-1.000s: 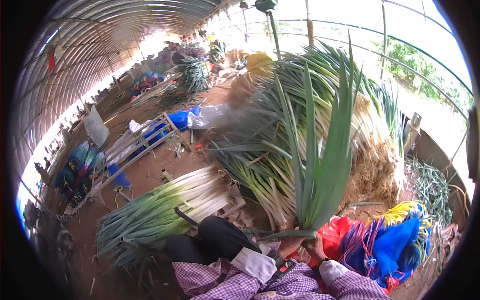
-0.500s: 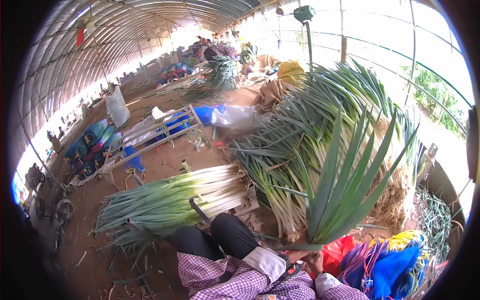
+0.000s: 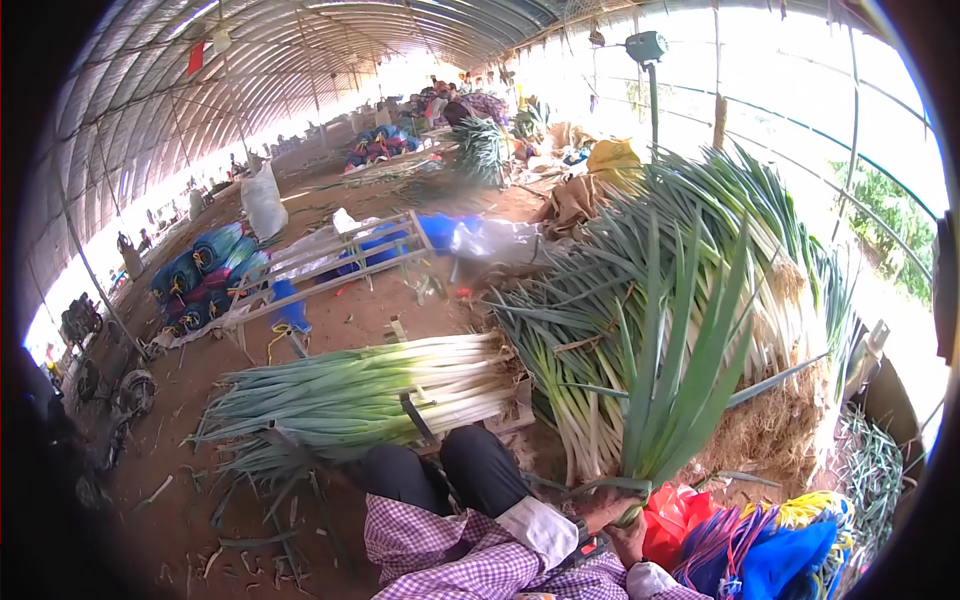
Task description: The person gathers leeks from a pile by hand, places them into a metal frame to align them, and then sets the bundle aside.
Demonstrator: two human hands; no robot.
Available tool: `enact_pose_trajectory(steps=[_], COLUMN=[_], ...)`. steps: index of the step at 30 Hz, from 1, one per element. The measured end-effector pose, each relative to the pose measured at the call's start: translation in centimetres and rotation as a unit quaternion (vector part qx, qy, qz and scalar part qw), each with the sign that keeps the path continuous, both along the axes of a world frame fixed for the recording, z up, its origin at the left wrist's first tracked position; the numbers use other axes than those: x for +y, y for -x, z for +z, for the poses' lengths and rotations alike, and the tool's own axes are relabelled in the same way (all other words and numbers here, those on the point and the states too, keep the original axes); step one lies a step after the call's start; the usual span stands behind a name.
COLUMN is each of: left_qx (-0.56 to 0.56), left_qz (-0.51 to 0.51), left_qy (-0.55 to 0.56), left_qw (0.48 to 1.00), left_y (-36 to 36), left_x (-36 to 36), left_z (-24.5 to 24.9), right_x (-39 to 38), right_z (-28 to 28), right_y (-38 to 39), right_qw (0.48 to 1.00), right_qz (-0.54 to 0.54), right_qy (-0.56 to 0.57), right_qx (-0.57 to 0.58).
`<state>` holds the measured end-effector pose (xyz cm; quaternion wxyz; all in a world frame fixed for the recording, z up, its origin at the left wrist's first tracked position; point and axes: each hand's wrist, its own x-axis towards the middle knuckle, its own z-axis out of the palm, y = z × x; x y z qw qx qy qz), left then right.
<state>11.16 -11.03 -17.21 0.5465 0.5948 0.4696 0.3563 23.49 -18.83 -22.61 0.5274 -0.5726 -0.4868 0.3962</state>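
A leek with long green leaves (image 3: 680,380) stands upright in front of my body, its lower end at my hands. My left hand (image 3: 602,514) is near the base of the leaves, partly hidden by a drooping leaf; its fingers do not show clearly. Close beside it, my right hand (image 3: 628,540) is closed around the lower part of the leek, just left of a red plastic bag (image 3: 675,522). Left of my knees, a bundle of trimmed leeks (image 3: 380,395) lies across a low frame. A large heap of leeks (image 3: 640,260) rises behind the held one.
Blue cloth and coloured ties (image 3: 780,545) lie at the lower right. A wooden rack (image 3: 350,262), rolled bundles (image 3: 205,275) and a white sack (image 3: 263,203) are farther back on the left. Leaf scraps litter the soil. People sit far off under the arched roof.
The view has shifted, moving the scene slightly right and down. The leek's leaves stand closer together and more upright, with one leaf now bent out to the right.
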Motion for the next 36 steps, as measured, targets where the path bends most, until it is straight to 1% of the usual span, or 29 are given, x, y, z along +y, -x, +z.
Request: enact_pose_trajectory(steps=[1, 2, 3, 4, 5, 6, 7, 9, 10, 12, 14, 16, 17, 18, 19, 20, 22, 23, 26, 27, 28, 29, 30, 31, 32, 33, 34, 35, 36], left_qx=[0.000, 0.001, -0.020, -0.041, -0.056, -0.086, -0.116, -0.161, -0.177, -0.167, -0.341, -0.432, -0.474, -0.522, -0.536, -0.550, -0.578, -0.583, -0.542, -0.534, -0.528, -0.502, -0.504, -0.497, -0.514, -0.509, -0.501, -0.518, -0.509], left_qz=[0.015, 0.031, 0.043, 0.055, 0.072, 0.078, 0.082, 0.074, 0.066, 0.143, 0.164, 0.076, 0.036, 0.000, -0.010, -0.020, -0.001, 0.026, 0.069, 0.083, 0.097, 0.109, 0.115, 0.151, 0.171, 0.181, 0.210, 0.210, 0.247], left_qy=[-0.022, -0.043, -0.031, -0.018, -0.043, -0.027, -0.008, -0.031, -0.073, -0.083, -0.010, 0.081, 0.125, 0.119, 0.126, 0.133, 0.201, 0.214, 0.259, 0.286, 0.299, 0.292, 0.286, 0.284, 0.314, 0.324, 0.302, 0.279, 0.219], left_qw=[1.000, 0.999, 0.998, 0.997, 0.995, 0.993, 0.990, 0.984, 0.979, 0.972, 0.926, 0.895, 0.871, 0.845, 0.835, 0.824, 0.791, 0.783, 0.797, 0.792, 0.789, 0.807, 0.807, 0.806, 0.780, 0.777, 0.784, 0.781, 0.795], left_y=[0.1, 0.2, 0.8, 1.2, 0.8, 1.2, 1.7, 2.7, 3.8, 4.7, 5.0, 6.9, 7.7, 7.8, 8.2, 8.6, 9.5, 9.3, 9.4, 9.1, 8.8, 8.4, 8.2, 7.8, 7.7, 7.4, 6.8, 6.1, 5.6], left_x=[0.3, 0.5, 0.2, -0.1, 1.0, 1.2, 1.9, 2.8, 3.0, 3.8, 3.8, 5.8, 6.6, 7.2, 7.6, 7.8, 8.1, 8.3, 7.8, 7.4, 7.5, 7.5, 7.3, 7.1, 7.4, 7.6, 7.9, 8.3, 8.2], left_z=[0.1, 0.2, 4.3, 6.9, 5.4, 5.6, 6.8, 11.0, 13.8, 15.0, 16.9, 15.5, 14.6, 13.9, 14.0, 14.1, 12.7, 11.9, 11.8, 12.4, 11.8, 11.7, 12.1, 12.9, 12.3, 11.9, 11.0, 9.4, 9.4], right_x=[0.2, 0.6, 0.9, 1.3, 1.8, 2.7, 3.3, 4.6, 5.2, 7.2, 8.4, 10.1, 10.6, 10.7, 10.6, 10.8, 9.8, 10.1, 10.5, 9.9, 8.9, 7.9, 6.5, 5.0, 3.5, 1.9, 0.3, -1.3, -2.7], right_z=[0.9, 1.9, 3.0, 3.6, 3.5, 3.4, 4.8, 10.2, 13.0, 15.8, 21.1, 23.2, 24.6, 26.1, 27.2, 28.1, 27.3, 25.3, 24.4, 22.6, 21.7, 24.9, 22.3, 23.8, 22.6, 22.1, 21.4, 20.6, 19.7], right_y=[0.0, -0.3, -0.7, -1.2, -1.9, -2.4, -2.3, -2.0, -1.7, -1.9, -0.7, -0.1, 0.3, 0.8, 1.5, 2.0, 2.9, 2.7, 2.5, 1.9, 1.6, 2.6, 1.7, 2.3, 1.3, 1.0, 0.4, 0.0, -0.4], right_qw=[1.000, 1.000, 1.000, 0.999, 0.997, 0.997, 0.992, 0.982, 0.979, 0.974, 0.967, 0.967, 0.959, 0.949, 0.941, 0.929, 0.935, 0.930, 0.886, 0.904, 0.917, 0.899, 0.910, 0.909, 0.926, 0.934, 0.944, 0.949, 0.939], right_qz=[0.003, 0.014, 0.026, 0.038, 0.069, 0.080, 0.113, 0.158, 0.174, 0.199, 0.223, 0.251, 0.276, 0.302, 0.317, 0.334, 0.250, 0.260, 0.367, 0.338, 0.325, 0.365, 0.341, 0.331, 0.327, 0.311, 0.295, 0.257, 0.209], right_qy=[-0.010, -0.001, 0.009, 0.019, 0.013, -0.023, -0.044, -0.058, -0.050, -0.016, 0.049, 0.047, 0.069, 0.093, 0.117, 0.141, 0.187, 0.224, 0.281, 0.251, 0.232, 0.232, 0.226, 0.231, 0.190, 0.174, 0.141, 0.104, 0.077], right_qx=[0.017, 0.005, -0.008, -0.020, 0.025, 0.003, 0.038, 0.085, 0.099, 0.103, 0.117, 0.006, 0.001, -0.002, -0.005, -0.073, -0.167, -0.128, -0.038, -0.067, -0.012, 0.062, 0.065, 0.103, 0.021, 0.002, -0.034, -0.149, -0.263])
